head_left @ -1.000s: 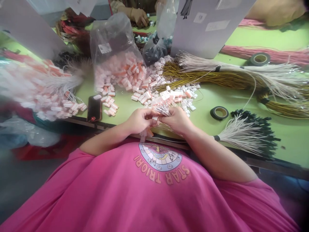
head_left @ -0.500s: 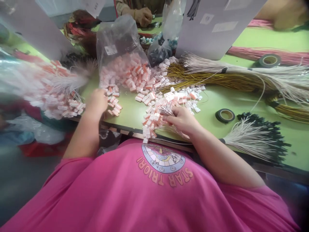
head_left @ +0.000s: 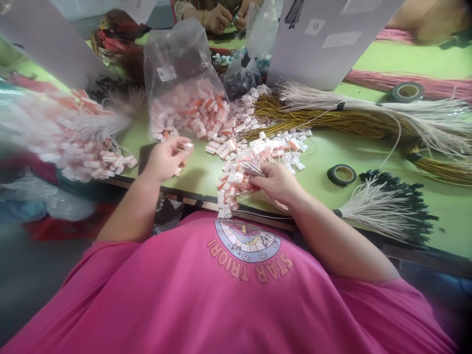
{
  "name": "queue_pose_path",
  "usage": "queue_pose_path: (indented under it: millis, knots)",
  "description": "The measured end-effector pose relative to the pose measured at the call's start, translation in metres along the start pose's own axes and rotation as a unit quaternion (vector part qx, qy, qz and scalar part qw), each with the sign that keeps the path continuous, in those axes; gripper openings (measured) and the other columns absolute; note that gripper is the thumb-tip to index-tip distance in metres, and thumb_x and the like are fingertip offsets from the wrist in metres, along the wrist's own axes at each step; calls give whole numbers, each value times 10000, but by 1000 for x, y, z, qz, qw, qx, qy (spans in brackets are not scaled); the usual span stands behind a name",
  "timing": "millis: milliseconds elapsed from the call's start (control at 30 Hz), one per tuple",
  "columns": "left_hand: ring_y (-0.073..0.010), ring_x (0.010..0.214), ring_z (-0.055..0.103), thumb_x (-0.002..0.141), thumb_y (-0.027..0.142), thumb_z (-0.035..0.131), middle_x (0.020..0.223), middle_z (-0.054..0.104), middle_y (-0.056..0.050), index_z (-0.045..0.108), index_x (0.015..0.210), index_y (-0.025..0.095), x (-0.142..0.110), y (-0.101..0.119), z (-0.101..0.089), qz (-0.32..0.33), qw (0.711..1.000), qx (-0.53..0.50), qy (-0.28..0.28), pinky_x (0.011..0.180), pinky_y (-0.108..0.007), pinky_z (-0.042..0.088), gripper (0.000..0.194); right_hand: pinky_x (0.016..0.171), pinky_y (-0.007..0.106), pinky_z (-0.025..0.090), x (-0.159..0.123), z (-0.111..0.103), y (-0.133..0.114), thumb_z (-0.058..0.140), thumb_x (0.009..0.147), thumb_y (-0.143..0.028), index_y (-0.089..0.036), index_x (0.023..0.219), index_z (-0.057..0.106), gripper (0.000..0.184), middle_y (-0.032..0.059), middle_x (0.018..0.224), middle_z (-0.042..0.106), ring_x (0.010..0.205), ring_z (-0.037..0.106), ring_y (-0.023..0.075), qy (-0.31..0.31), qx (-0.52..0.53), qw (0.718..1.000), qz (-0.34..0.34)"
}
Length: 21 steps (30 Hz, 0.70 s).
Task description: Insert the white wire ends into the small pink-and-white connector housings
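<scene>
Raised a little over the green table, my left hand (head_left: 165, 158) pinches a small pale connector housing (head_left: 188, 147) between thumb and fingertips. Closed around a bundle of thin white wires (head_left: 253, 166) is my right hand (head_left: 278, 184), near the table's front edge. The wires' bare-looking silvery ends point left out of the fist. Under and around that hand lies a heap of white and orange connector housings (head_left: 229, 184). More housings spill from a clear plastic bag (head_left: 177, 49) behind my left hand.
Brown-yellow wires (head_left: 354, 123) and white wires (head_left: 317, 98) stretch across the right side. A black tape roll (head_left: 341, 174) lies near a bundle with black connectors (head_left: 400, 209). Wired housings (head_left: 99, 147) pile up at left. Across the table are a co-worker's hands (head_left: 219, 19) and grey partitions (head_left: 328, 44).
My left hand has moved right from the small group of housings and now carries a connector housing. My right hand stays in place on the wires. The co-worker's hands have come together.
</scene>
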<state>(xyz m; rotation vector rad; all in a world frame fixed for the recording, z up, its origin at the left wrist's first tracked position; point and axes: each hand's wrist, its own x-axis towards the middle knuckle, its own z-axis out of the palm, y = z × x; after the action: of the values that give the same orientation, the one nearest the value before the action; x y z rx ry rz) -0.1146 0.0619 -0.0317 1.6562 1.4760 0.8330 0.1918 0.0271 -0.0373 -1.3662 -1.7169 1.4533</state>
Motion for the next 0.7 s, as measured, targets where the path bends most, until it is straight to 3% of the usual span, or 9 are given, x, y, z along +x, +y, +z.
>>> queue_pose_path:
  millis: [67, 133, 200, 300, 433, 567, 700]
  knots:
    - [-99, 628, 562, 762, 298, 673, 844, 646, -5, 630, 955, 204, -12, 19, 31, -3, 996, -70, -59, 597, -272, 480, 220, 535, 294, 393, 0, 0, 0, 551, 708, -200, -175, 577, 563, 135, -3, 531, 578, 508, 510, 111, 1, -2, 1000, 3]
    - [-124, 728, 613, 725, 257, 693, 972, 655, -55, 656, 843, 162, -20, 31, 56, -5, 977, -157, -145, 653, -285, 514, 156, 506, 282, 346, -1, -1, -1, 547, 678, -172, -179, 542, 514, 140, -32, 494, 503, 482, 447, 93, 6, -14, 1000, -3]
    - [-125, 761, 621, 737, 264, 677, 1037, 641, -82, 651, 763, 133, -23, 37, 75, -10, 956, -225, -189, 665, -272, 516, 136, 503, 278, 317, -1, -1, -1, 546, 664, -164, -179, 532, 481, 147, -47, 492, 446, 485, 404, 84, 20, -2, 1000, -7]
    - [-92, 697, 602, 744, 247, 688, 964, 639, -59, 628, 803, 130, -23, 39, 91, -26, 950, -267, -162, 637, -233, 495, 144, 531, 280, 335, -1, 0, 0, 551, 665, -174, -174, 565, 511, 108, -45, 520, 450, 516, 426, 92, 20, 53, 998, -19]
    - [-97, 729, 605, 693, 195, 743, 930, 635, -42, 610, 988, 138, -21, 39, 99, -58, 953, -255, -150, 684, -230, 489, 329, 593, 284, 396, 0, 2, 4, 576, 663, -178, -158, 627, 598, 46, -21, 573, 542, 569, 501, 111, 5, 103, 994, -38]
    - [-104, 715, 609, 683, 208, 749, 835, 638, -30, 616, 947, 118, -22, 40, 102, -82, 949, -259, -162, 691, -237, 488, 309, 670, 290, 442, 0, 3, 6, 579, 697, -195, -148, 706, 650, 86, 17, 691, 641, 655, 568, 134, 5, 108, 992, -59]
    - [-92, 657, 602, 700, 194, 726, 783, 633, -13, 614, 942, 127, -24, 43, 103, -76, 951, -252, -163, 653, -231, 489, 274, 662, 288, 444, -1, 2, 4, 573, 735, -240, -149, 686, 643, 125, 8, 668, 629, 639, 558, 127, 40, 59, 996, -60]
